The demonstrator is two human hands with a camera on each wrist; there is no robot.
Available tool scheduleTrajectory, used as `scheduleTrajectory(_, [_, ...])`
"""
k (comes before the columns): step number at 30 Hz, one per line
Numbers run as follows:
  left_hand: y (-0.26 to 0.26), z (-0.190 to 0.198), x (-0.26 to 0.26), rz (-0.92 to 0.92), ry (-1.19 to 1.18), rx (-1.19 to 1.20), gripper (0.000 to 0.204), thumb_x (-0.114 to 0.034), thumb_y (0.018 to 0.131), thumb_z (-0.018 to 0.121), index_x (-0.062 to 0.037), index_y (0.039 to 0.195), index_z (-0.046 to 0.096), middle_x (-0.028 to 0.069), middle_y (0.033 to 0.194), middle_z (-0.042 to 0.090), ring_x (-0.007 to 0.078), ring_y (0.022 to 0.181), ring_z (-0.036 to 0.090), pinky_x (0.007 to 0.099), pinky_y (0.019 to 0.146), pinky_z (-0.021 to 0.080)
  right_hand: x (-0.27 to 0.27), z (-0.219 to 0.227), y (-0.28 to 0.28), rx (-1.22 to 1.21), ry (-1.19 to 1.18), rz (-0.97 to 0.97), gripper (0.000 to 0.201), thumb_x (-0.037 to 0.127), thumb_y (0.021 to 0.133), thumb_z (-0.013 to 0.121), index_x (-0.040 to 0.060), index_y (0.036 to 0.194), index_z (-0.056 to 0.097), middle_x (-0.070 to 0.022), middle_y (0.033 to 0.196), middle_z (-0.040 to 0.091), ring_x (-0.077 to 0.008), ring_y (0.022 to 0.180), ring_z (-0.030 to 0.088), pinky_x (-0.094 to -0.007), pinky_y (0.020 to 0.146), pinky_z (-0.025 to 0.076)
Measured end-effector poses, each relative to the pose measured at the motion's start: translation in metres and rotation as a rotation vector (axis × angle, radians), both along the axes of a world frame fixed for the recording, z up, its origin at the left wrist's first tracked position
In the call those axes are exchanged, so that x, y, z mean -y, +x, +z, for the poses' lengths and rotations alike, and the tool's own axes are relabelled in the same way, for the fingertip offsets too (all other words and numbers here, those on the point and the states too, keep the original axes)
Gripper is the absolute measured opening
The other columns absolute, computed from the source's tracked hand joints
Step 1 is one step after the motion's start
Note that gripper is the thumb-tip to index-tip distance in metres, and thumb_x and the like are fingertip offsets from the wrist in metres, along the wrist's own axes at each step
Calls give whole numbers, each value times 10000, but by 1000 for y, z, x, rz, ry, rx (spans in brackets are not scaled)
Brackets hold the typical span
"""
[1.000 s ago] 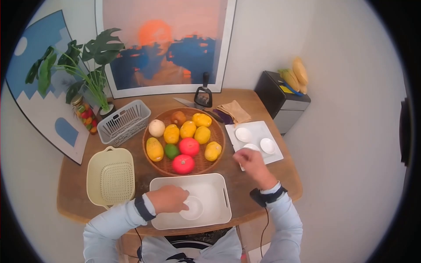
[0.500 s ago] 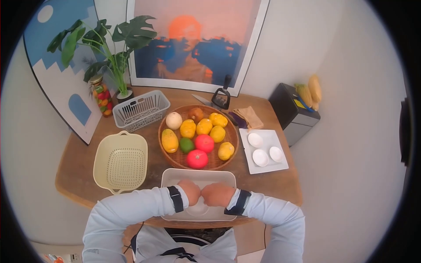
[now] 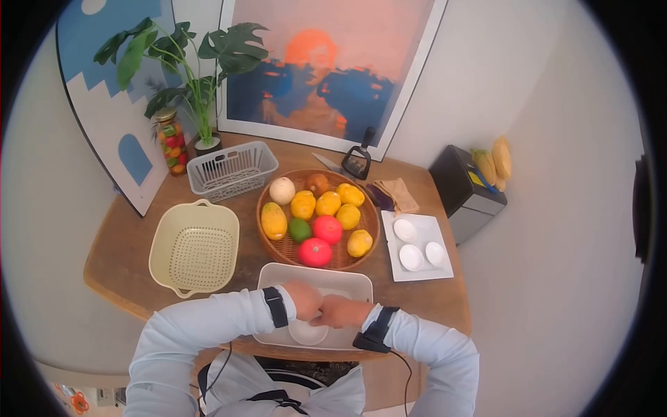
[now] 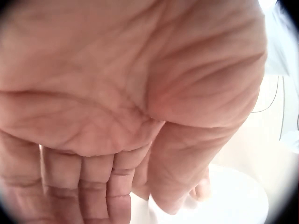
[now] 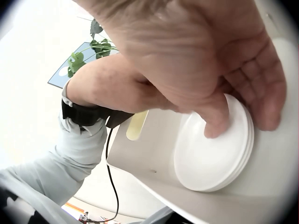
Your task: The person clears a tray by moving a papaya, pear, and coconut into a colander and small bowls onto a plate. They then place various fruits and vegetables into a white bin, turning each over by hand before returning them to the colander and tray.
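Note:
Both hands meet over the white tray (image 3: 361, 288). My right hand (image 3: 344, 311) pinches a stack of small white dishes (image 5: 210, 156), its thumb on the inner face and its fingers around the far rim in the right wrist view. My left hand (image 3: 304, 300) is close against it; the left wrist view shows its palm (image 4: 93, 79), and its thumb overlaps the edge of a white dish (image 4: 233, 198), with fingers on the other side. The fingertips are partly hidden. In the head view a round white dish (image 3: 308, 333) shows below the hands.
A wicker basket (image 3: 375, 226) of fruit stands behind the tray. A cream basket (image 3: 163, 243) and a grey basket (image 3: 233, 187) are at left. At right a white square plate (image 3: 417, 272) holds several small dishes. Behind lie a knife (image 3: 326, 163) and cloths (image 3: 398, 194).
My right hand has moved left from the square plate to the tray, beside my left hand. The left hand has shifted slightly over the tray. The head view has turned.

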State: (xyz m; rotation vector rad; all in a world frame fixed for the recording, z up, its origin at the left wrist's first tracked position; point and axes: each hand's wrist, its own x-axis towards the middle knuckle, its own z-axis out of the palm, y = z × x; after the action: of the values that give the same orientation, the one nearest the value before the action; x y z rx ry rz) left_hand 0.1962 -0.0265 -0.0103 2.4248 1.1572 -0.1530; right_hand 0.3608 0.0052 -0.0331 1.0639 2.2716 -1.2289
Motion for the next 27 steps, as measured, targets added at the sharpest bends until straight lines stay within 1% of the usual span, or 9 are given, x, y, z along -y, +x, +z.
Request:
scheduleTrajectory(4, [-6, 6, -3, 11, 28, 12, 201, -84, 796, 609, -16, 939, 734, 207, 843, 701, 384, 815, 691, 474, 728, 537, -1, -1, -10, 9, -106, -163, 357, 223, 843, 706, 24, 1137, 669, -255, 1018, 684, -401, 870, 673, -437, 793, 539])
scheduleTrajectory(7, [-12, 14, -4, 10, 44, -29, 192, -71, 781, 633, -10, 938, 724, 208, 824, 696, 383, 802, 687, 471, 723, 533, -6, -47, 2, -258, 432, 211, 286, 162, 814, 692, 9, 1054, 666, -268, 960, 681, -415, 850, 670, -441, 749, 542])
scheduleTrajectory(10, [-18, 17, -7, 52, 29, 15, 176, -103, 803, 661, -6, 941, 710, 214, 857, 693, 383, 824, 684, 473, 734, 530, 12, 12, -4, -164, 436, 152, 281, 55, 754, 606, 1, 1019, 678, -254, 938, 678, -434, 902, 651, -457, 804, 527])
scheduleTrajectory(13, [-23, 31, -8, 115, 32, 70, 204, -164, 842, 677, -1, 963, 686, 224, 905, 686, 388, 861, 676, 477, 760, 521, 8, 17, 10, -163, 620, 76, 172, 58, 787, 610, -15, 937, 653, -242, 887, 681, -431, 876, 655, -472, 767, 529])
scheduleTrajectory(16, [-26, 51, -9, 192, 80, 210, 242, -197, 868, 678, 9, 991, 653, 229, 938, 680, 394, 894, 667, 481, 782, 513, -3, 60, 38, -268, 645, -121, 154, 97, 816, 639, -37, 887, 619, -252, 818, 667, -454, 802, 644, -478, 701, 530])
scheduleTrajectory(18, [-26, 55, -11, 238, 103, 317, 274, -220, 869, 692, 16, 997, 637, 221, 915, 680, 395, 894, 665, 476, 779, 510, -8, 88, 64, -372, 576, -339, 208, 137, 874, 672, -52, 845, 590, -131, 648, 623, -219, 540, 637, -348, 494, 494])
scheduleTrajectory(20, [-28, 61, -12, 253, 120, 372, 294, -239, 869, 701, 18, 996, 636, 216, 908, 680, 394, 892, 665, 473, 772, 509, -10, 101, 90, -461, 416, -731, 181, 124, 905, 665, -37, 858, 598, -57, 657, 606, -104, 532, 595, -261, 452, 461])
scheduleTrajectory(22, [-28, 53, -12, 249, 113, 390, 306, -254, 871, 705, 17, 995, 636, 217, 904, 679, 395, 884, 665, 469, 768, 508, -23, 87, 126, -501, 407, -909, 130, 88, 901, 656, -31, 870, 612, -65, 672, 624, -122, 517, 595, -257, 432, 461])
scheduleTrajectory(27, [-17, 41, -8, 196, 34, 331, 302, -266, 882, 685, 25, 943, 636, 229, 891, 672, 412, 863, 655, 482, 767, 504, -36, 15, 192, -284, 271, -1032, 167, 99, 868, 705, -45, 831, 630, -106, 680, 657, -161, 516, 649, -274, 429, 500])
